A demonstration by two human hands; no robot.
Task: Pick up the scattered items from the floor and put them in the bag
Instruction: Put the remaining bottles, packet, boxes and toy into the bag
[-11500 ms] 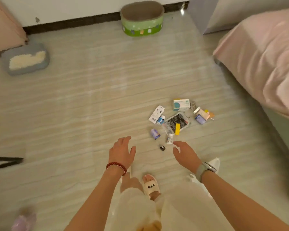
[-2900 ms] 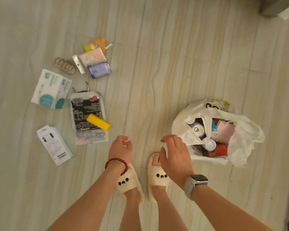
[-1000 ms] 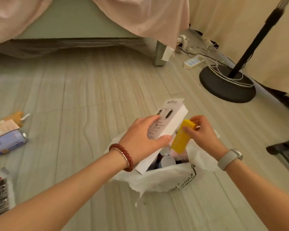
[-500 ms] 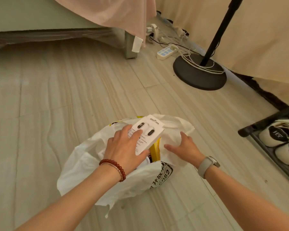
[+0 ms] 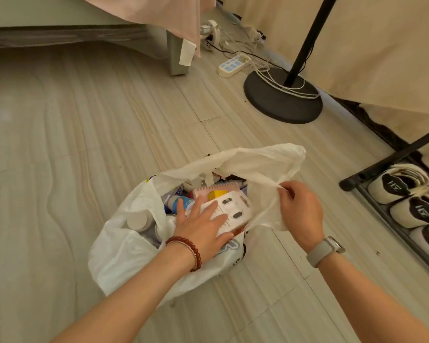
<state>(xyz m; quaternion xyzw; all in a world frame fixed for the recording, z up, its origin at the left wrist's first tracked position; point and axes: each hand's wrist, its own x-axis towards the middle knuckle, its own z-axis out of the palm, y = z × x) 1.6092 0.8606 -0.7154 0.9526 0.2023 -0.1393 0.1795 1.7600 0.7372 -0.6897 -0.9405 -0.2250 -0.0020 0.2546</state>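
I am crouching over a white plastic bag sitting on the pale striped floor, its mouth gaping upward. My left hand is lying flat, fingers straight and spread, pressing on a white box that is resting inside the bag on top of the other things. My right hand is pinching the bag's right edge between curled fingers and thumb, drawing the thin plastic taut and up so the opening is standing wide. A yellow item is showing just beyond the box, touching a pink spiral notebook, and a blue-and-white bottle is lying just left of my fingers. A white-capped container is showing through the bag's left wall.

The bag's far rim is flopping over toward the back, partly shading what lies beneath. Open floor is stretching to the left and ahead of the bag as far as the bed frame, whose pink cover is hanging down past a leg. To the right the room is tightening: a black stand base with white cables looped on it is sitting well apart beyond the bag, with a power strip near it, and a shoe rack holding cream shoes is running along the right side near my right forearm.
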